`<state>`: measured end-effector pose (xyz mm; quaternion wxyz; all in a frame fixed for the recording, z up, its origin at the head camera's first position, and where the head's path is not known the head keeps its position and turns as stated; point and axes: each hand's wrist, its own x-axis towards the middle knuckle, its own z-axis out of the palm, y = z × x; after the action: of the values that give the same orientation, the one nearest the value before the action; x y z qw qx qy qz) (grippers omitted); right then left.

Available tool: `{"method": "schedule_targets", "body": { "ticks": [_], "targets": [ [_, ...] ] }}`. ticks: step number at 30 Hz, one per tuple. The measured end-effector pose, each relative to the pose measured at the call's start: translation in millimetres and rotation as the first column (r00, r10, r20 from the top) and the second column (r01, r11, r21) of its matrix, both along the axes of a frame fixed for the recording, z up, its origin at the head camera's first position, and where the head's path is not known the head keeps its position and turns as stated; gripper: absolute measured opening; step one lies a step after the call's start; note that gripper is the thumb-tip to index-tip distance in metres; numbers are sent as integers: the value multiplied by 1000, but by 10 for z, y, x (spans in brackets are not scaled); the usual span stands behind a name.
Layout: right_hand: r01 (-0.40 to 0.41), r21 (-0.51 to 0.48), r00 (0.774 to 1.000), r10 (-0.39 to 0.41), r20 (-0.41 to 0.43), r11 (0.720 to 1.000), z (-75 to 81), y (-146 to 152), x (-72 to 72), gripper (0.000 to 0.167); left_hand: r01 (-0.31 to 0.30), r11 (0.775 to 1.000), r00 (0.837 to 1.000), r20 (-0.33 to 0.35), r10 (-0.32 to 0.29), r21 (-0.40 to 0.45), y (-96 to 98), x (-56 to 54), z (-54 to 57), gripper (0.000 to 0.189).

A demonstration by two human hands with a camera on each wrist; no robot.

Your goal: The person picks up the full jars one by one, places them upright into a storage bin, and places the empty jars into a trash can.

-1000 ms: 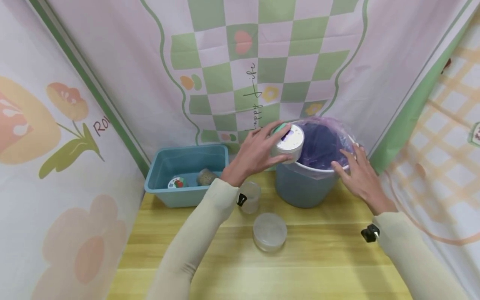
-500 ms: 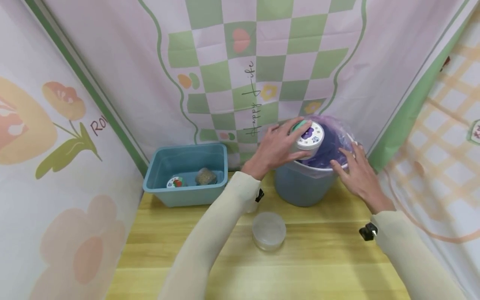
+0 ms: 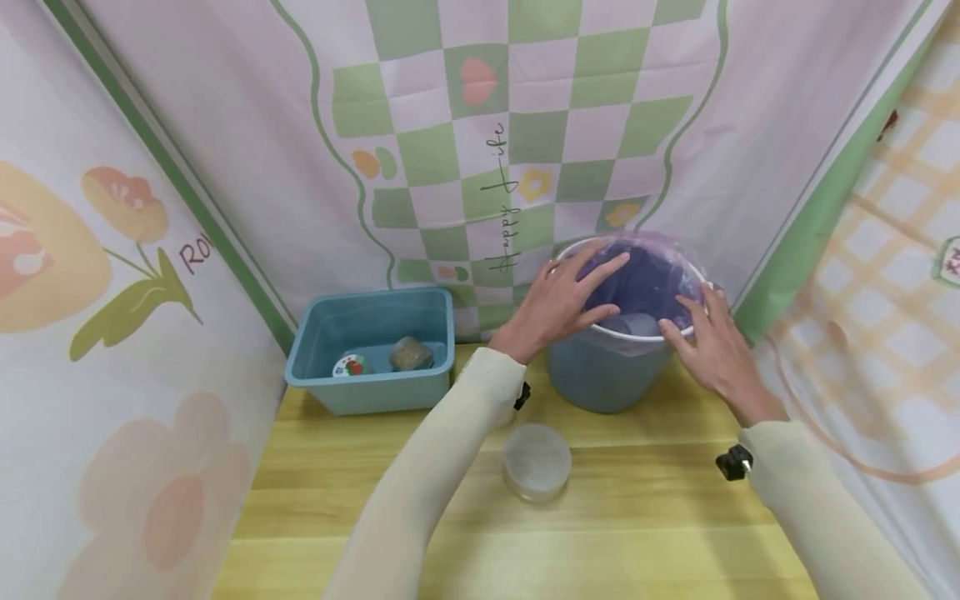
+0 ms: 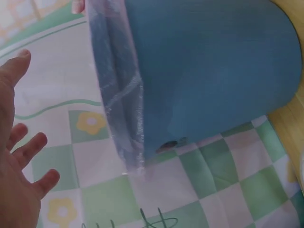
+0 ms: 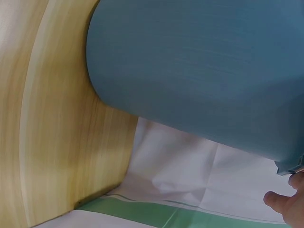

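Observation:
A blue-grey trash bin [image 3: 607, 375] stands at the back right, lined with a thin purple bag [image 3: 667, 246]. My left hand [image 3: 555, 300] hangs over its left rim, fingers spread and holding nothing; the left wrist view shows the same hand [image 4: 21, 175] beside the bin's mouth. A pale, rounded piece of a tub [image 3: 637, 323] shows inside the bin, near the front wall. My right hand [image 3: 712, 350] holds the bin's right rim, with fingertips over the edge. In the right wrist view, fingertips [image 5: 280, 202] show near the rim, outside the bin.
A blue rectangular basin [image 3: 375, 387] at the left holds a small printed-lid tub [image 3: 350, 365] and a brownish lump [image 3: 411, 354]. A clear round container [image 3: 537, 462] stands on the wooden table [image 3: 622, 517]. Patterned curtains [image 3: 457, 167] enclose the back and sides.
My left hand moved right over the bin with a white-lidded tub and let it go; the tub dropped into the bin. My right hand stayed at the rim.

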<state>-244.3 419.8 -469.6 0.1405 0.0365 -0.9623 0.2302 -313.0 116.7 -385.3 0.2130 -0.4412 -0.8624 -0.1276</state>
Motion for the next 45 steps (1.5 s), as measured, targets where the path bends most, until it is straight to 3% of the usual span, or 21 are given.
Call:
{"method": "schedule_targets", "body": {
  "ticks": [10, 20, 28, 36, 45],
  "targets": [
    [7, -10, 1000, -7, 15, 1000, -23, 3, 8, 77, -9, 996, 996, 83, 17, -85, -107, 23, -223, 66],
    [6, -25, 1000, -6, 19, 1000, 1, -7, 28, 76, -21, 994, 992, 119, 34, -106, -301, 134, -649, 68],
    [6, -29, 1000, -5, 30, 1000, 10, -28, 9, 76, -35, 989, 992, 118, 52, -146, -490, 335, -1035, 73],
    [8, -24, 1000, -7, 30, 1000, 12, -17, 8, 75, -27, 995, 973, 225, 49, -101, -642, 595, -1415, 82],
    [9, -27, 999, -7, 44, 1000, 19, -29, 15, 75, 10, 994, 966, 259, 19, -112, -802, 807, -1855, 83]
  ]
}}
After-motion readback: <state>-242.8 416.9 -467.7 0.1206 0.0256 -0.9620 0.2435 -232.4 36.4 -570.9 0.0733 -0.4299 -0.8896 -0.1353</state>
